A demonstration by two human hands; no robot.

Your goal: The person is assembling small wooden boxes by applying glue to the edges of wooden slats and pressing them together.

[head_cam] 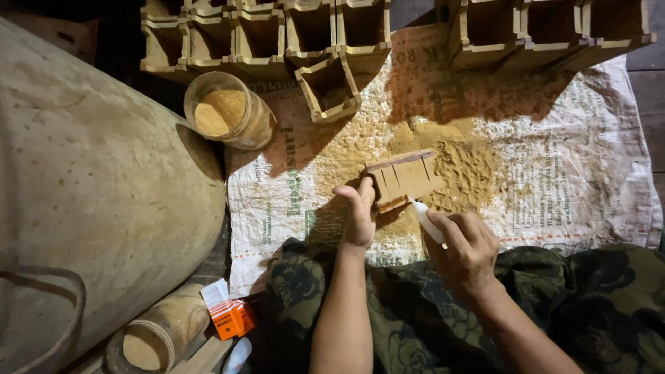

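Dark patterned cloth [415,325] over the person's lap lay closest to the lens, and both forearms reached out from it toward the woven plastic sack [568,173] spread flat as a work mat, which serves as the landmark for everything else. Left of the sack bulged a very large, dusty rounded vessel [90,194], the biggest thing in view. Along the sack's far edge stood rows of small open wooden boxes [277,34], apparently finished, with another row [547,28] at its far right corner and one box [331,88] tipped out of line onto the sack itself. At the sack's far left corner lay a glass jar [225,111] on its side, holding tan powder. Loose sawdust [464,170] was heaped near the sack's middle. On that heap rested the wooden piece [404,179], a flat slatted panel not yet closed into a box. The left hand [358,211] steadied its near left corner, fingers curled against the edge. The right hand [467,246] was wrapped around a small white tube [426,218], its tip touching the panel's near edge. Judging by the many completed boxes, much of the work seemed done, while this piece remained mid-assembly. Off the sack's near left corner sat a small orange packet [232,317].
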